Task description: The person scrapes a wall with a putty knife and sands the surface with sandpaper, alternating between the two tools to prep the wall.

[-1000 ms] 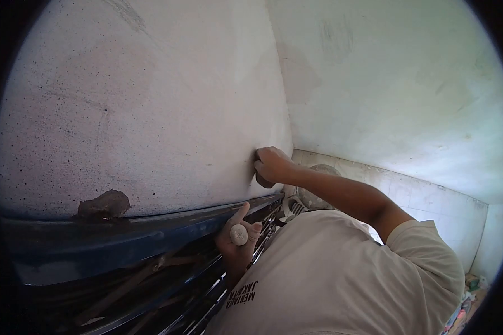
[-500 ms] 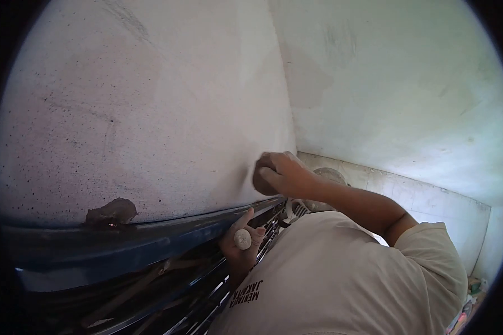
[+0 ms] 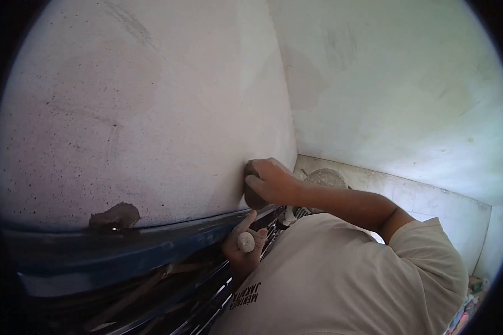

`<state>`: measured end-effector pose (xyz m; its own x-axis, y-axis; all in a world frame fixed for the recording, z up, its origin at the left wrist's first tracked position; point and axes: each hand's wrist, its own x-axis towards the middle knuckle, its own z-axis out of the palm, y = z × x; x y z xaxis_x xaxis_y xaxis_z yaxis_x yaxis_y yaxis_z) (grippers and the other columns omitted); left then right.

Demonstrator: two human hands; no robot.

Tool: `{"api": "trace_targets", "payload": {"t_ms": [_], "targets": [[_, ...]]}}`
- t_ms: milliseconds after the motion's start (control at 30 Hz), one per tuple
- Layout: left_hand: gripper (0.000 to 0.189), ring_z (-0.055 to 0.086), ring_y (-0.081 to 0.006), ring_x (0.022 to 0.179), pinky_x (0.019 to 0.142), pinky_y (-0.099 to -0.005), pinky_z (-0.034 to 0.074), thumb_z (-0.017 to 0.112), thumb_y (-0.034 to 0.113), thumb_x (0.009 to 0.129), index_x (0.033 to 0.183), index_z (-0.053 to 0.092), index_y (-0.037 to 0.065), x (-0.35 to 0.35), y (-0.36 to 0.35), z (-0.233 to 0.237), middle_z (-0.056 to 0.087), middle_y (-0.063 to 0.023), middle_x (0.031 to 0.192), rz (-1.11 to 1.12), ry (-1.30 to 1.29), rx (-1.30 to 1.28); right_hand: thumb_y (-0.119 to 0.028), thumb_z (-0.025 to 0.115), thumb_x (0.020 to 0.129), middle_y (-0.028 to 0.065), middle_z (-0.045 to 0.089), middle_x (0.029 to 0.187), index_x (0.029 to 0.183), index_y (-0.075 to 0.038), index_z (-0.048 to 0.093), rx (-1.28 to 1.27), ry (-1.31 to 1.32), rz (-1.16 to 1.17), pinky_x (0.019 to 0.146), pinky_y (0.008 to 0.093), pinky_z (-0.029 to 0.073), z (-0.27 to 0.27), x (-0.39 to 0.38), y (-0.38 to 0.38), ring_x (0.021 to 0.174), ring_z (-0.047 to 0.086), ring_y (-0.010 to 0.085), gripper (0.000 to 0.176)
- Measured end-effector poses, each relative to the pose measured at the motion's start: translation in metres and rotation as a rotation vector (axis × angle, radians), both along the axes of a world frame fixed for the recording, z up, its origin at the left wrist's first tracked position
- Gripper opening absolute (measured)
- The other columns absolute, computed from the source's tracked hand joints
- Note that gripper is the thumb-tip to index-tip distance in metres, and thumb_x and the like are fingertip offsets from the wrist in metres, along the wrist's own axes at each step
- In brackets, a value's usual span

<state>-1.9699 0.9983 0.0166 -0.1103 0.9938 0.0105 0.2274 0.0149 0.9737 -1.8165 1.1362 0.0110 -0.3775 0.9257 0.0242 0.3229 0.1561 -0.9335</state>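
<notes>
My right hand (image 3: 271,181) is closed round a flat brown pad (image 3: 254,195), pressed to the pale wall (image 3: 151,111) just above a dark blue ledge. The pad looks like a sponge or folded sandpaper. Below it, close to the ledge, my left hand (image 3: 243,248) grips a tool by its handle (image 3: 246,242). Only the handle's round, whitish end shows, and the rest of that tool is hidden. One finger of this hand points up toward the pad.
The dark blue ledge (image 3: 134,251) runs along the wall's lower edge, with metal bars (image 3: 207,290) beneath. A rough brown patch (image 3: 115,216) breaks the plaster at left. Behind my forearm is a round greyish object (image 3: 327,178). A second pale surface (image 3: 391,95) meets the wall at right.
My right hand has moved slightly left and down along the wall with the pad, nearer my left hand. The left hand keeps its hold, almost in place.
</notes>
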Motion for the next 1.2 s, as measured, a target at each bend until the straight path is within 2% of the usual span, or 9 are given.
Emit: {"api": "trace_targets", "payload": {"t_ms": [200,267,333,400,467,533,933,1133,1200], "targets": [[0.048,0.05,-0.0079,0.063,0.069,-0.0258,0.046,0.081,0.017,0.081,0.119,0.064,-0.007,-0.003,-0.001,0.001,0.053,0.0017,0.067,-0.005,0.02,-0.043,-0.022,0.054,0.09,0.0266,0.067,0.102,0.111,0.006,0.062,0.04,0.068,0.094,0.088,0.0432,0.05,0.04,0.025,-0.003,0.099,0.064,0.0404,0.035],[0.047,0.049,-0.0073,0.063,0.068,-0.0247,0.045,0.08,0.017,0.081,0.119,0.064,-0.007,-0.001,0.0,0.003,0.052,0.0025,0.067,-0.001,-0.007,-0.037,-0.022,0.054,0.09,0.0271,0.067,0.103,0.112,0.006,0.061,-0.012,-0.042,0.105,0.089,0.0431,0.049,-0.009,0.042,0.01,0.1,0.064,0.0409,0.037],[0.046,0.048,-0.0066,0.062,0.065,-0.0235,0.044,0.08,0.016,0.082,0.12,0.064,-0.006,0.003,0.0,0.008,0.051,0.0033,0.067,0.005,-0.047,-0.029,-0.02,0.052,0.085,0.0254,0.067,0.089,0.094,0.002,0.064,0.037,-0.124,-0.044,0.078,0.0464,0.052,-0.078,0.049,0.012,0.085,0.066,0.0406,0.027],[0.046,0.048,-0.0059,0.062,0.064,-0.0226,0.043,0.079,0.015,0.082,0.12,0.064,-0.006,0.002,0.0,0.006,0.051,0.0035,0.067,-0.011,-0.043,-0.023,-0.019,0.051,0.084,0.0242,0.068,0.086,0.093,0.002,0.065,-0.07,-0.339,-0.087,0.077,0.0457,0.052,-0.138,0.05,0.018,0.084,0.067,0.0395,0.026],[0.046,0.048,-0.0059,0.059,0.06,-0.0226,0.045,0.079,0.017,0.083,0.119,0.064,-0.006,0.0,0.002,0.003,0.052,0.0035,0.065,-0.021,-0.026,0.002,-0.018,0.051,0.084,0.0242,0.068,0.083,0.091,0.002,0.065,-0.075,-0.29,-0.102,0.077,0.0461,0.052,-0.159,0.038,0.024,0.083,0.067,0.0399,0.025],[0.047,0.049,-0.0064,0.053,0.055,-0.0235,0.048,0.079,0.021,0.083,0.118,0.064,-0.004,0.0,0.003,-0.001,0.053,0.003,0.061,-0.022,-0.005,0.043,-0.017,0.051,0.083,0.026,0.067,0.08,0.086,0.003,0.064,-0.13,-0.213,-0.085,0.078,0.048,0.052,-0.146,0.023,0.028,0.083,0.067,0.0416,0.023],[0.041,0.054,-0.0096,0.065,0.075,-0.0278,0.049,0.079,0.014,0.082,0.114,0.066,-0.008,0.002,0.002,0.009,0.054,0.0005,0.064,-0.013,0.017,-0.049,-0.023,0.052,0.09,0.0297,0.064,0.094,0.099,0.005,0.057,-0.033,-0.147,0.027,0.082,0.0506,0.048,-0.02,0.006,0.001,0.092,0.06,0.0471,0.03],[0.029,0.061,-0.0149,0.072,0.085,-0.0347,0.05,0.079,0.015,0.081,0.099,0.069,-0.006,-0.002,0.0,-0.004,0.07,-0.0127,0.085,0.009,-0.004,-0.007,-0.023,0.052,0.086,0.027,0.066,0.089,0.1,0.002,0.062,-0.046,0.006,-0.02,0.082,0.0496,0.049,-0.071,0.035,0.007,0.09,0.064,0.0444,0.03],[0.038,0.054,-0.01,0.061,0.064,-0.0281,0.048,0.079,0.019,0.082,0.109,0.067,-0.005,-0.005,0.002,-0.012,0.06,-0.003,0.069,-0.026,0.043,0.074,-0.023,0.052,0.086,0.026,0.067,0.085,0.097,0.003,0.062,-0.019,-0.073,-0.083,0.079,0.0499,0.05,-0.138,0.041,0.01,0.087,0.065,0.0441,0.03]]}}
